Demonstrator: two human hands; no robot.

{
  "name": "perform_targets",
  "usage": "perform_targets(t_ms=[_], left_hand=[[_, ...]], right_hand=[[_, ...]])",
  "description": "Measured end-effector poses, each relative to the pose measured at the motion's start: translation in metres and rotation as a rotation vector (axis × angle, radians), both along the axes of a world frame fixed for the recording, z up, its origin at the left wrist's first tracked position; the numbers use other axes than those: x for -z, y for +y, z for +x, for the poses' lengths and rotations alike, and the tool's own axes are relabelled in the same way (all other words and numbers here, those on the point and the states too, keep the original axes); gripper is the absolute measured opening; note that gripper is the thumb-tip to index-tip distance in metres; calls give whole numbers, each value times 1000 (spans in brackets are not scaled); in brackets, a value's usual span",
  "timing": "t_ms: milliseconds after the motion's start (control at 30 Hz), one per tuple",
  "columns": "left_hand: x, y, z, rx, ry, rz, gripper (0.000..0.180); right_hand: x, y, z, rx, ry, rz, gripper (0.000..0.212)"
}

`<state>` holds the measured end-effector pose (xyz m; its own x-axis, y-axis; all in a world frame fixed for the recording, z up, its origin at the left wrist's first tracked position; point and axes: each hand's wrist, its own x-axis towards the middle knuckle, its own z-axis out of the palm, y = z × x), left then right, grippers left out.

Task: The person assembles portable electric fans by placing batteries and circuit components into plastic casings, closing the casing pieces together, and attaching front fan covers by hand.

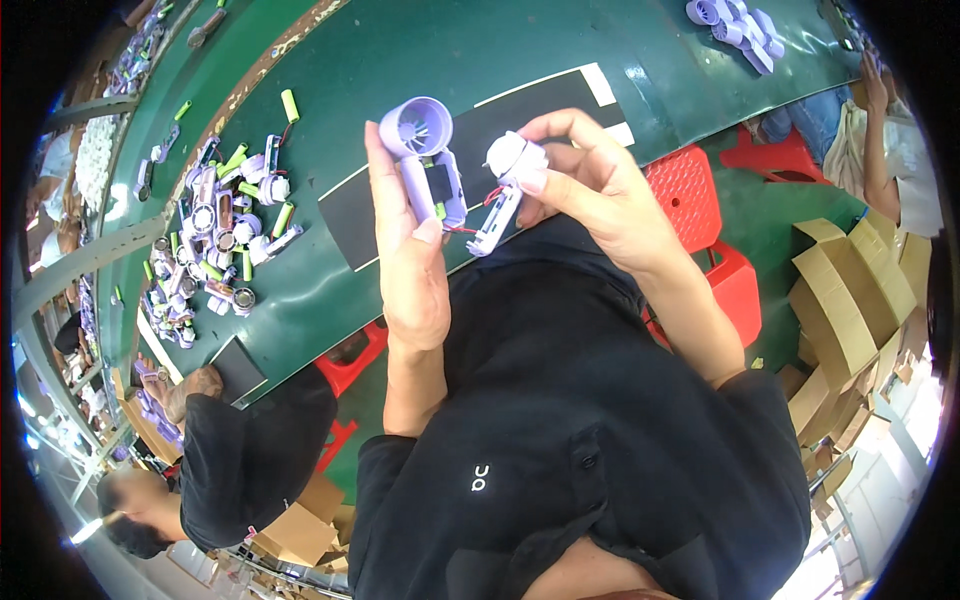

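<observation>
My left hand (pixel 412 275) holds a lavender plastic fan housing (pixel 416 172), its round vaned barrel at the top and an open handle below. A green cell (pixel 440 211) shows in the lower part of that handle. Between the thumb and fingers of my right hand (pixel 597 190) is a white round motor unit (pixel 514 157). A lavender strip-shaped part (pixel 493 222) hangs down from the motor, with red wires beside it. A red wire runs from this strip toward the housing's lower end. The two pieces are apart. My right fingertips behind the motor are partly hidden.
Under my hands lies a black mat (pixel 350 215) on the green table (pixel 340 50). Left of it is a heap of motor units (pixel 215 225) with green cells. Lavender housings (pixel 740 35) lie far right. Red stools (pixel 685 200), cartons (pixel 850 290) and a co-worker (pixel 250 460) are nearby.
</observation>
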<state>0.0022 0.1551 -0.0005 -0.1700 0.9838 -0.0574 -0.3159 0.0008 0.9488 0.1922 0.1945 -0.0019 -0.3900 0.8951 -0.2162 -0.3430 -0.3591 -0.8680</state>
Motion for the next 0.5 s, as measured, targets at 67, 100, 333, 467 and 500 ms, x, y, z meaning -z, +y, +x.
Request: perform_targets(t_ms=[67, 100, 333, 467, 500], left_hand=[[5, -1, -6, 154, 58, 44, 100], [2, 0, -1, 163, 33, 38, 103], [-3, -6, -4, 302, 169, 44, 92], [1, -11, -3, 317, 353, 137, 83], [2, -11, -4, 329, 380, 172, 81]], right_hand=[[-10, 4, 2, 1, -7, 28, 37], [-15, 5, 1, 19, -31, 98, 37], [-33, 18, 2, 40, -174, 346, 37], [-36, 19, 4, 40, -265, 410, 41], [-38, 19, 5, 40, -265, 411, 41]])
